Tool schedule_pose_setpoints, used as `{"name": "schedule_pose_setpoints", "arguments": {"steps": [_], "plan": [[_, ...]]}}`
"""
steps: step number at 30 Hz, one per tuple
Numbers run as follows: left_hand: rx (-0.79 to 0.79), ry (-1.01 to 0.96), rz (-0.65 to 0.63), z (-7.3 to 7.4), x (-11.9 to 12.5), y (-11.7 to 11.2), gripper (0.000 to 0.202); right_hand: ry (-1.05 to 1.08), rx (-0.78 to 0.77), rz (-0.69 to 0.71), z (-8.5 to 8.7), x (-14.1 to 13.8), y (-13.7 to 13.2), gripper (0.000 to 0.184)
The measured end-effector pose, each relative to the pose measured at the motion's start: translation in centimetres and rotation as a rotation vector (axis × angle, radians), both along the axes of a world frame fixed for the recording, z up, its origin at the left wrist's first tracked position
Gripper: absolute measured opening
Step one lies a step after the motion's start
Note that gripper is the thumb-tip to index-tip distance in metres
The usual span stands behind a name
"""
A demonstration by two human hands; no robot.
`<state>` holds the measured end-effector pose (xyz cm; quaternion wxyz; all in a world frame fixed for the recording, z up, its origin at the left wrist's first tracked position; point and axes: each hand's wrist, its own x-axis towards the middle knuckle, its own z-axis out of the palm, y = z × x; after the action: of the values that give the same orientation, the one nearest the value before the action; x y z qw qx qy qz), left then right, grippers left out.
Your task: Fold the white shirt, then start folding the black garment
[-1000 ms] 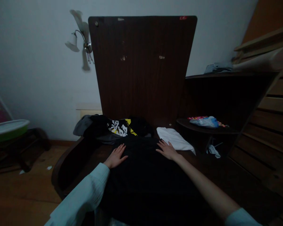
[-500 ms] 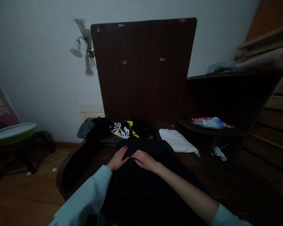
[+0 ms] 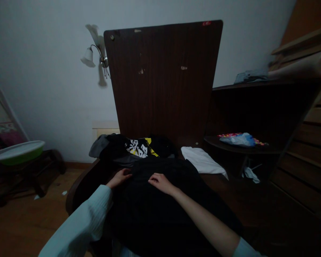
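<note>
A black garment [image 3: 160,210] lies spread on a dark wooden table [image 3: 246,192] in front of me. My left hand [image 3: 119,177] rests at the garment's left edge with its fingers curled onto the cloth. My right hand [image 3: 160,182] lies on the middle of the garment, fingers bent and pressing down. Whether either hand grips the fabric is hard to tell in the dim light. Both arms wear pale sleeves.
A pile of dark clothes with a yellow and white print [image 3: 135,148] sits behind the garment. A folded white cloth [image 3: 202,160] lies to the right. A tall wooden board [image 3: 163,78] stands at the back; a shelf [image 3: 240,146] holds a colourful bag.
My right hand has moved left from the garment's right side to its middle. My left hand has slid left and back to the garment's edge and curled its fingers.
</note>
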<state>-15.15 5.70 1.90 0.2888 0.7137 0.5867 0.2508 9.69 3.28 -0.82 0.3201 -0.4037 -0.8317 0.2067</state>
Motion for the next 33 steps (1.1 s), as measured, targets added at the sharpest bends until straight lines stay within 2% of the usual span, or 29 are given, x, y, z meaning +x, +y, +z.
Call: {"name": "schedule_pose_setpoints", "arguments": {"steps": [2, 5, 8, 10, 15, 18, 21, 24, 28, 33], "plan": [[-0.081, -0.118, -0.013, -0.5, -0.2, 0.0, 0.059, -0.002, 0.007, 0.001, 0.0, 0.0, 0.0, 0.017], [-0.075, -0.126, -0.058, -0.7, 0.0, -0.1, 0.064, -0.020, 0.018, 0.010, 0.0, 0.0, -0.2, 0.020], [0.009, -0.093, -0.159, 0.0, 0.6, -0.4, 0.064, -0.030, 0.016, 0.030, 0.2, 0.0, -0.3, 0.023], [0.088, -0.066, -0.179, 1.0, 1.6, -0.8, 0.063, -0.015, 0.000, 0.045, 0.2, 0.1, -0.3, 0.028], [0.225, 0.095, -0.189, 2.9, 6.5, -1.8, 0.061, 0.098, -0.093, 0.061, 0.1, 0.2, 0.0, 0.047], [0.197, 0.072, -0.226, 2.8, 9.9, -2.7, 0.064, 0.207, -0.255, -0.022, 0.0, 0.3, 0.3, 0.053], [0.105, 0.015, -0.332, 2.3, 11.5, -3.9, 0.068, 0.279, -0.407, -0.153, 0.2, 0.4, 0.7, 0.049], [0.051, 0.028, -0.362, 2.0, 11.0, -5.3, 0.067, 0.302, -0.455, -0.230, 0.4, 0.3, 0.9, 0.043], [-0.006, 0.236, -0.343, 2.0, 8.1, -7.5, 0.049, 0.352, -0.473, -0.245, 0.4, 0.1, 1.2, 0.040], [-0.008, 0.453, -0.341, 3.3, 5.2, -11.1, 0.035, 0.409, -0.507, -0.230, 0.2, 0.0, 1.6, 0.041]]}}
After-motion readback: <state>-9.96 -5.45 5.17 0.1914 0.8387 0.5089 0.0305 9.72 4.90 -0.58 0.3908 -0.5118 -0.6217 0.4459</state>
